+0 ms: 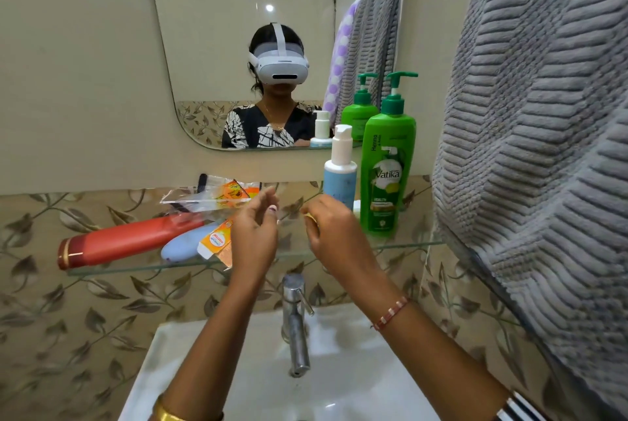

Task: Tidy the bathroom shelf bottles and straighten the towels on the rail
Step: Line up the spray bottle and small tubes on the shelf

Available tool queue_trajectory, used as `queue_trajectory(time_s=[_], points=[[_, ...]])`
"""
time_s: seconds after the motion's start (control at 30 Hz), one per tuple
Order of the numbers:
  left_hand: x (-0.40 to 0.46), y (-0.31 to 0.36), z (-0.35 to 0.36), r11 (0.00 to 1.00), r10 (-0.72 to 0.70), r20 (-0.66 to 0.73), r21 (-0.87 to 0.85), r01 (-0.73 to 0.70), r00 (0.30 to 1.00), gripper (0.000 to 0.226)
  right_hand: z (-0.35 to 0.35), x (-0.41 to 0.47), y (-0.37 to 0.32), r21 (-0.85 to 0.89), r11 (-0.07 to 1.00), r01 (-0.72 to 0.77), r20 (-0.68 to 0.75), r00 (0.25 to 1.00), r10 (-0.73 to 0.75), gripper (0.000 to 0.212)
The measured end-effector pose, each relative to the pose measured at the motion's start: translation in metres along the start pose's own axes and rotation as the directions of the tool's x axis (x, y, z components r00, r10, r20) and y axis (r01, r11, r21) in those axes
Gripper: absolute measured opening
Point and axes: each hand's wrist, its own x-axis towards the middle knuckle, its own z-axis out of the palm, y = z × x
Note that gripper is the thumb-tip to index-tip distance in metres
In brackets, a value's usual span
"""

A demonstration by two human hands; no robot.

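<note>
A glass shelf (339, 250) runs under the mirror. A green pump bottle (387, 176) and a white-and-blue pump bottle (341, 165) stand upright at its right end. A red bottle (129, 240) and a pale blue bottle (185, 244) lie flat at its left, beside an orange carton (215, 244) and a clear plastic wrapper (210, 198). My left hand (255, 233) hovers over the shelf middle with loosely curled fingers, holding nothing I can make out. My right hand (331, 230) pinches a small yellowish thing (310, 216). A grey ribbed towel (543, 148) hangs at the right.
A chrome tap (295, 322) rises from the white basin (210, 369) below my forearms. The mirror (238, 29) reflects a purple-dotted towel, the grey towel and wall hooks. Leaf-patterned tiles line the wall behind the shelf.
</note>
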Motion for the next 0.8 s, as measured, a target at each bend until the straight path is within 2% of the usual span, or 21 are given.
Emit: queue_trajectory(time_s=[0.13,0.27,0.33,0.5,0.7,0.8], points=[[0.001,0.008,-0.014,0.997,-0.046,-0.054,-0.060,0.043,0.997,0.035,0.002,0.008,-0.012,-0.157,0.984,0.080,0.306,0.952,-0.029,0.020],[-0.009,0.020,-0.019,0.987,-0.083,-0.086,-0.142,0.070,0.993,0.034,0.015,0.024,-0.018,-0.372,0.893,0.255,0.459,0.886,-0.062,0.023],[-0.015,0.024,-0.024,0.983,-0.085,-0.101,-0.171,0.067,0.991,0.033,0.032,0.032,-0.015,-0.455,0.844,0.285,0.518,0.855,-0.009,0.025],[-0.026,0.025,-0.039,0.969,-0.126,-0.074,-0.222,0.107,0.989,0.031,0.067,0.042,-0.010,-0.605,0.771,0.196,0.548,0.806,0.225,0.034],[-0.010,0.019,-0.054,0.959,-0.157,0.011,-0.235,0.155,0.988,0.031,0.079,0.055,-0.013,-0.727,0.669,0.157,0.521,0.760,0.388,0.042],[-0.007,0.019,-0.058,0.954,-0.163,0.071,-0.245,0.176,0.984,0.030,0.084,0.060,-0.013,-0.796,0.594,0.117,0.472,0.734,0.488,0.038]])
